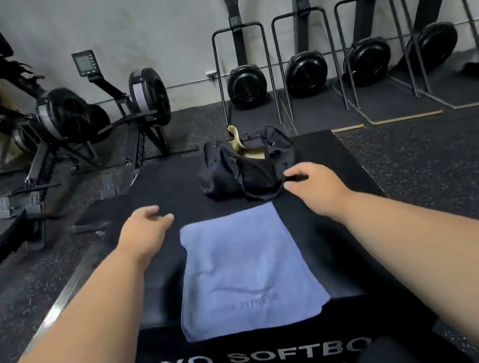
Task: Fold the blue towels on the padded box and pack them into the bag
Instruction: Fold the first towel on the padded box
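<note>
Both hands, left hand (147, 219) and right hand (310, 178), hover loose and empty past the towel (243, 271), whose near edge overhangs the box (331, 214), so a sloppy grab could drag it off, nowhere near the bag (245, 164).

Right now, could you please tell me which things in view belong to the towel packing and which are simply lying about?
For the job:
flat blue terry towel
black fabric duffel bag
black padded plyo box
left hand
right hand

Lying about:
black rowing machines
black upright ski machines
dark cloth at the box's left edge
</note>
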`<state>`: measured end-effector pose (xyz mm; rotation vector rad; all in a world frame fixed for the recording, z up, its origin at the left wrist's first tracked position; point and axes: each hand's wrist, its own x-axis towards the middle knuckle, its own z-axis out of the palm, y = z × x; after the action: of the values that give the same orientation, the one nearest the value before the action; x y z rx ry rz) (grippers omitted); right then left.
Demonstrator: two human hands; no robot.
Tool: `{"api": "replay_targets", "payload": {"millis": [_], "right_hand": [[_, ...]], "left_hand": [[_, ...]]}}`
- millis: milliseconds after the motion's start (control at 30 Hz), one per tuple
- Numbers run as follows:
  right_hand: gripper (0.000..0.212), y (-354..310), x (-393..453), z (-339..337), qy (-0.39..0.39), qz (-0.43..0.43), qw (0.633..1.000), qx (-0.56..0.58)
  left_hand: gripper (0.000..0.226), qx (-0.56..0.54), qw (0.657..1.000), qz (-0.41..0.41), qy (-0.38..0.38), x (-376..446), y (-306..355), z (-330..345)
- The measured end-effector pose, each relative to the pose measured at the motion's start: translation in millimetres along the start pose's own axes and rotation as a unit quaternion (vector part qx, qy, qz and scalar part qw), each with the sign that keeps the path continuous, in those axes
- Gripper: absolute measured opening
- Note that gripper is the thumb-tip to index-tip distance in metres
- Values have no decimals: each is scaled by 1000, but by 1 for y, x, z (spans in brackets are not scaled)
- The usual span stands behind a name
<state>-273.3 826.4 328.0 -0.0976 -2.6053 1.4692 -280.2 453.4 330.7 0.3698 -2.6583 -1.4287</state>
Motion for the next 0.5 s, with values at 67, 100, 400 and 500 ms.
{"api": "replay_targets", "payload": {"millis": [67,100,400,500], "right_hand": [[15,28,-31,15,-20,21,999,-15],[10,43,-49,23,-27,38,998,-30],[26,94,-142,53,-57,94,982,-151],[27,94,-144,57,-63,94,981,-157]], "left_hand": [[24,31,999,-26,-34,-28,-40,7],[19,42,998,-36,-39,-44,-61,10],[36,-32,990,-140,-10,-139,-167,41],[31,-43,988,-151,-10,-145,-163,48]]}}
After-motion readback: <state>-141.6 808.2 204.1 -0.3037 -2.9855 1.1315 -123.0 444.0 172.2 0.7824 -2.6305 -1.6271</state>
